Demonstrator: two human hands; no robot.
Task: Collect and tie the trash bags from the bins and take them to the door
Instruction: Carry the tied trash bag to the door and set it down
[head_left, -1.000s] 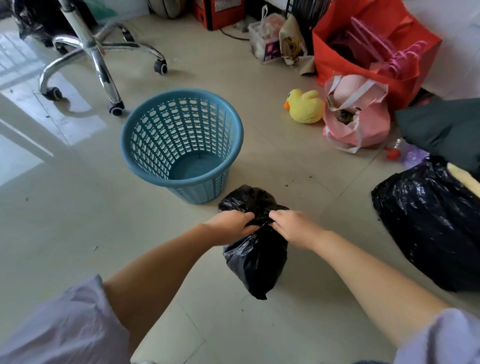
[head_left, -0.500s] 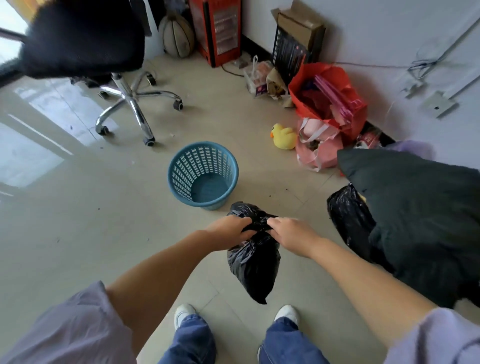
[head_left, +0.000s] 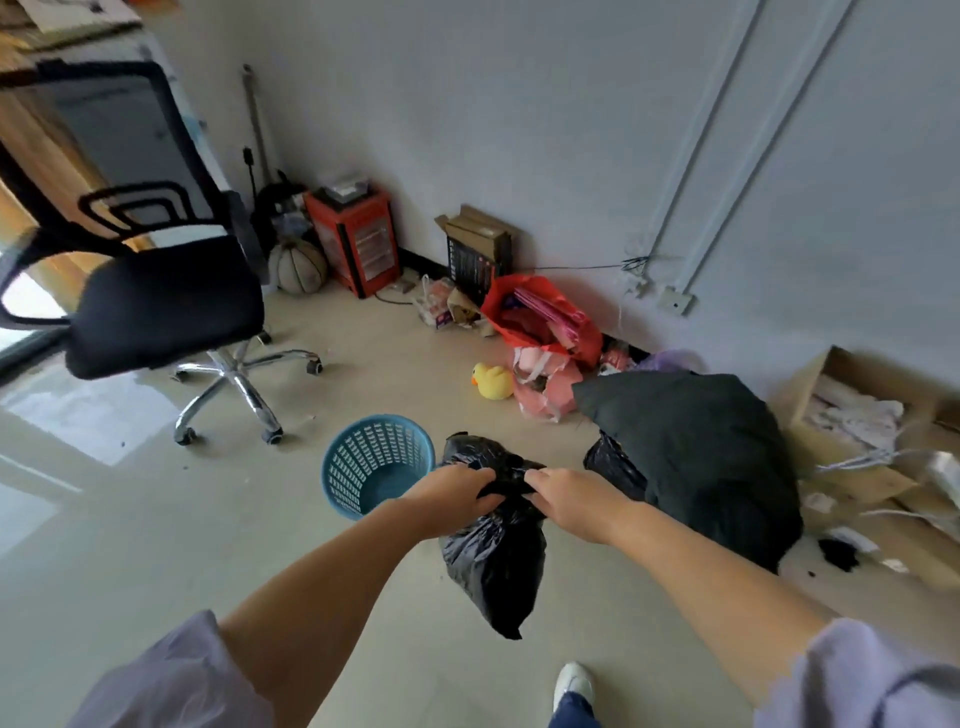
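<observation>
A small black trash bag (head_left: 493, 566) hangs in the air in front of me, held at its bunched neck. My left hand (head_left: 454, 496) grips the neck from the left and my right hand (head_left: 571, 499) grips it from the right, knuckles nearly touching. Just beyond the hands a blue lattice bin (head_left: 376, 462) stands on the floor with no bag in it. To the right, a larger black trash bag (head_left: 615, 467) lies on the floor, mostly covered by a big dark cloth bundle (head_left: 696, 457).
A black office chair (head_left: 166, 306) on chrome legs stands to the left. Along the wall sit a red heater (head_left: 356, 239), a red bag (head_left: 540, 317), a pink bag (head_left: 545, 389) and a yellow duck toy (head_left: 491, 382). Cardboard boxes (head_left: 862, 415) fill the right side.
I have risen from close over the floor to standing; the view tilted up toward the wall. The small bag came up off the floor with both hands still gripping its neck.
</observation>
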